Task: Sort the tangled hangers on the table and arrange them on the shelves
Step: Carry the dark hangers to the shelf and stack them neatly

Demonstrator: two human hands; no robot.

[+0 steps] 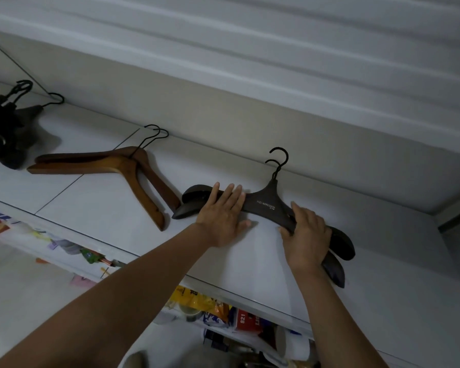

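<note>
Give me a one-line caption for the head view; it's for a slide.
Both hands, left hand and right hand, square up dark hangers beside brown wooden hangers on a white shelf.

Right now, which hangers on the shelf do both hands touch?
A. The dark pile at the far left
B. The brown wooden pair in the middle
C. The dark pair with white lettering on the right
C: the left hand lies flat on one arm of the dark lettered hangers, and the right hand grips the other arm.

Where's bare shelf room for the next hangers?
Free: right end of the shelf past the dark hangers; front strip below the brown hangers. Crowded: far left, by the black pile.
</note>
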